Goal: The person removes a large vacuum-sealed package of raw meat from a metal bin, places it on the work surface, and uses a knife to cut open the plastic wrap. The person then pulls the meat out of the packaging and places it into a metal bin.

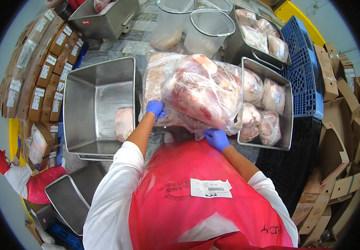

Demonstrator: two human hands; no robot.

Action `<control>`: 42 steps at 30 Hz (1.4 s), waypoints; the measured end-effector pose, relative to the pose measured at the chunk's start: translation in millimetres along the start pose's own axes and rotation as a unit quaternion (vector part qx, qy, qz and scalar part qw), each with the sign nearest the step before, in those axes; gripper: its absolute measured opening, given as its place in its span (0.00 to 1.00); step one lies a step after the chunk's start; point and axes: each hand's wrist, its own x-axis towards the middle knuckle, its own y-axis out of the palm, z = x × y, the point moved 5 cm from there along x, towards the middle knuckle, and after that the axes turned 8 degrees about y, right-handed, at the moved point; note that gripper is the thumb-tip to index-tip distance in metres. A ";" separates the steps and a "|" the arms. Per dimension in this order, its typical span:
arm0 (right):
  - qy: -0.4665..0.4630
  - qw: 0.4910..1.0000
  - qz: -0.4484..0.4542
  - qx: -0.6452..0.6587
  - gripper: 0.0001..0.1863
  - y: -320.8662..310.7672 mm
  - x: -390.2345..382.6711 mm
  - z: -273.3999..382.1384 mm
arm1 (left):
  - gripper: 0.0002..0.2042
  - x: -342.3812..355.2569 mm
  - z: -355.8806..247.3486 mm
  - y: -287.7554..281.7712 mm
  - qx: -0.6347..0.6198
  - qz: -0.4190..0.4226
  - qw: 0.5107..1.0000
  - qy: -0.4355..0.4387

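Observation:
In front of me lies a large plastic-wrapped cut of raw meat point(205, 89) in a clear bag, resting on other plastic-covered stuff between two metal tubs. My left hand point(157, 109), in a blue glove, is closed on the plastic bag point(173, 114) at the meat's left side. My right hand point(217, 138), gloved too, grips the bag's near edge; its fingertips are partly hidden under the plastic. To the left, the steel tub point(80, 143) holds one wrapped piece of meat point(124, 124). Several wrapped pieces point(273, 96) fill the steel tub point(288, 137) on the right.
Clear plastic-lined bins point(211, 25) stand beyond the meat, beside another full tub point(255, 58). Blue pallets point(301, 66) and discarded cartons point(346, 137) line the right. Stacked boxes point(42, 71) stand left; a co-worker point(42, 179) in a red apron is below them, near a metal cart point(69, 200).

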 end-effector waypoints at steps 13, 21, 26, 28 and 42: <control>0.362 0.870 -0.130 0.307 0.11 -97.2 -63.8 -104.9 | 0.15 -38.2 -70.3 -68.1 0.276 -0.258 0.864 0.332; 0.175 0.945 -0.226 0.159 0.30 -139.3 -17.4 -24.7 | 0.12 -77.1 -128.6 -22.8 0.260 -0.138 0.771 0.565; 0.020 0.974 -0.222 -0.032 0.43 -155.5 25.8 45.1 | 0.11 -92.2 -132.7 -21.9 0.192 -0.037 0.876 0.441; 0.000 0.979 -0.186 -0.079 0.44 -144.0 34.8 46.5 | 0.11 -115.6 -109.3 -10.6 0.218 0.019 0.874 0.435; -0.004 0.977 -0.127 -0.173 0.49 -144.0 37.7 50.3 | 0.14 -78.4 -144.2 -19.6 0.464 -0.076 0.732 0.493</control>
